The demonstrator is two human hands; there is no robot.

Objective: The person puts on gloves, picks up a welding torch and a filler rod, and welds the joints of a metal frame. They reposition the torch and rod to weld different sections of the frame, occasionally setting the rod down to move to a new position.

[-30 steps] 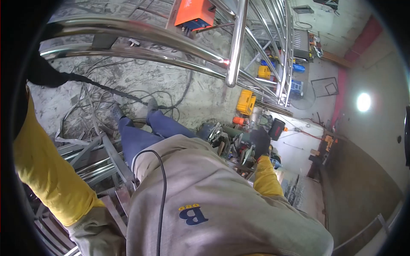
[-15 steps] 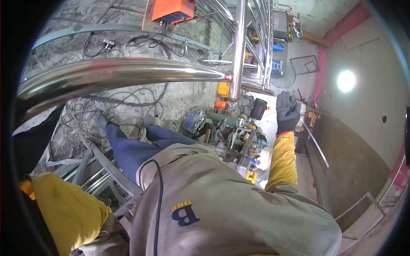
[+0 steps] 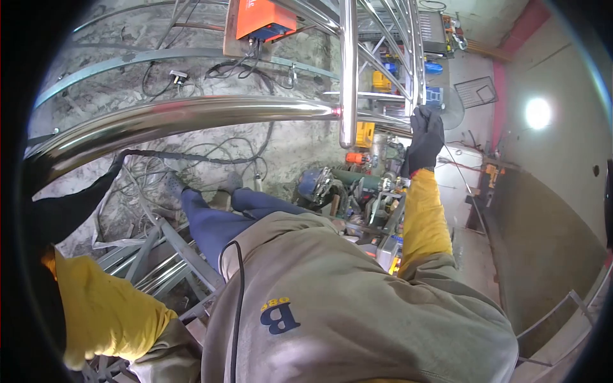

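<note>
My right hand [image 3: 426, 140], in a dark grey glove, is raised beside the end of the polished metal framework [image 3: 418, 70]. Its fingers are drawn together around a thin rod [image 3: 471, 190], which trails down and right behind the hand. On the lower left, my left arm in a yellow sleeve [image 3: 108, 306] reaches into the dark edge of the view, which hides that hand's fingers. Close to it, a black-wrapped cable [image 3: 96, 191] runs up toward the floor cables. A thick curved polished tube [image 3: 191, 115] meets an upright tube [image 3: 348, 76] at a small reddish joint.
An orange machine box [image 3: 265, 19] with plugged-in leads stands at the top. Tools, including a blue-grey grinder-like machine [image 3: 313, 184], crowd the space below the upright. Metal bars [image 3: 182, 255] lie at lower left. Cables cross the floor, and a wall [image 3: 543, 236] rises on the right.
My right hand has gone from open, spread fingers to a closed grip and moved slightly up beside the metal framework. The view has shifted a little; the left sleeve stays low at left.
</note>
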